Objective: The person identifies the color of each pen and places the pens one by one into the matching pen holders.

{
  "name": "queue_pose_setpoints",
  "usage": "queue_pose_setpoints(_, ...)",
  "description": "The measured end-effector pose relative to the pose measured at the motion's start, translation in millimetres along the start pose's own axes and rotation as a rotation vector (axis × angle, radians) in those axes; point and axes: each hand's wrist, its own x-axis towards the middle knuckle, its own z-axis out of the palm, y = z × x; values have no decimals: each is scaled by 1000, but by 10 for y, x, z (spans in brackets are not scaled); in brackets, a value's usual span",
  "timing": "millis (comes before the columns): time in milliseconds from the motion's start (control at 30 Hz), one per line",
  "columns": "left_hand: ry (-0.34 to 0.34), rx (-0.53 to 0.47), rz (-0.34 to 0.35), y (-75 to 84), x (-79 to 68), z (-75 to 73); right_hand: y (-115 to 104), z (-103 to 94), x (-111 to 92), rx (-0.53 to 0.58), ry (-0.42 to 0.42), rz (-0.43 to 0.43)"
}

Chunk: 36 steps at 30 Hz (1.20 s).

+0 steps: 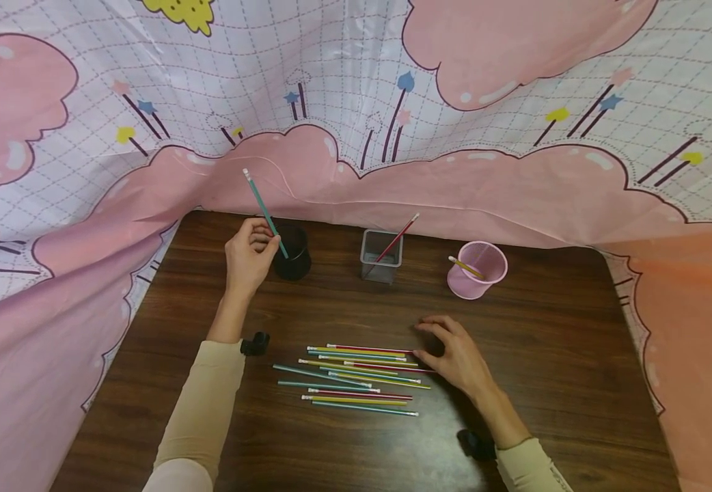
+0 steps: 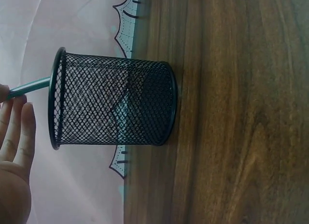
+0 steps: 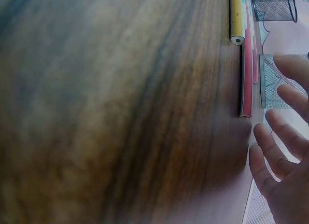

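Teal pencil [image 1: 262,206]: left of centre, lower end at the mouth of the black mesh cup [image 1: 294,266].
Long axis: oblique, eraser end [image 1: 247,173] toward upper left.
Left hand [image 1: 250,253]: thumb and fingertips pinch the pencil.
Right hand [image 1: 457,355]: fingers loosely parted, empty, near the loose pencils [image 1: 350,381].
Lowering: best steepened toward upright, then freed inside the cup.
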Motion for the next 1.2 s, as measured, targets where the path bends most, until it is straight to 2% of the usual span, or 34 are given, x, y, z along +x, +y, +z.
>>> queue_pose_setpoints(133,10,23,-11,-70,-12,11,4,14,-20,-5,12,-6)
queue_pose_setpoints(367,46,229,-52,-184,-53,22,-15,20,-52,10,3,12)
queue_pose_setpoints(567,64,346,6,-231,-56,33,-25,2,-60,9,-11,35)
queue_pose_setpoints(700,40,432,11,-233,-50,32,-27,-3,-61,2,0,32)
queue_pose_setpoints(833,-23,514,-36,-220,-37,30,-25,-6,-57,4,10,30)
queue_pose_setpoints(1000,-51,516,-119,-204,-17,44,-19,-11,-62,0,7,40)
queue_pose_setpoints(1100,-15,477,-152,-187,2,39,-13,-16,-62,1,0,45)
queue_pose_setpoints(1200,33,441,-158,-162,25,24,-4,-25,-59,9,-3,38)
